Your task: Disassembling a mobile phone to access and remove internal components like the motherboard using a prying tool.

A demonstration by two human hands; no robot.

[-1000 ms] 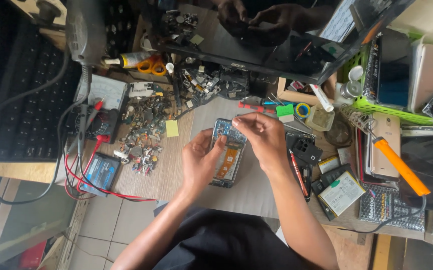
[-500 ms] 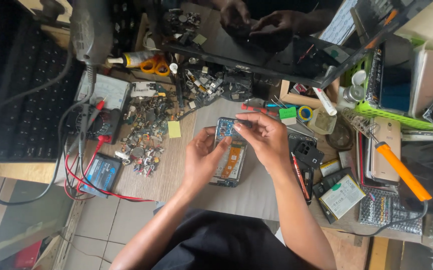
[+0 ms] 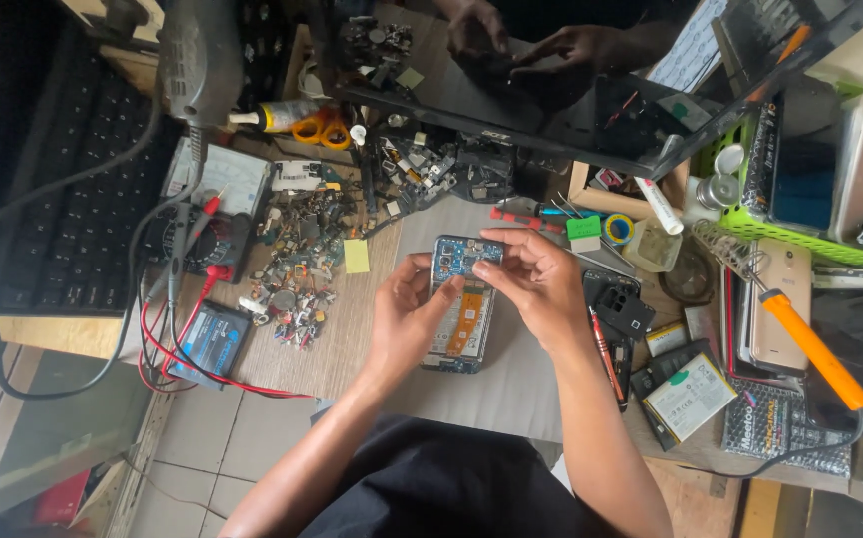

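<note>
An opened smartphone (image 3: 459, 317), back cover off, shows its blue circuit board and an orange flex cable. It lies on a grey mat (image 3: 511, 379) in the middle of the workbench. My left hand (image 3: 407, 317) grips its left edge and steadies it. My right hand (image 3: 539, 284) rests over the phone's upper right, fingertips pinched on the board near the top edge. Whether a small part sits between those fingertips cannot be told.
A multimeter (image 3: 214, 204) with red leads and a pile of small phone parts (image 3: 297, 269) lie at left, a blue battery (image 3: 207, 339) below them. A soldering iron with orange handle (image 3: 805, 339), other phones and batteries crowd the right. A keyboard (image 3: 63, 199) sits far left.
My hands stay on the phone with only small finger shifts at its top edge. The view has drifted slightly.
</note>
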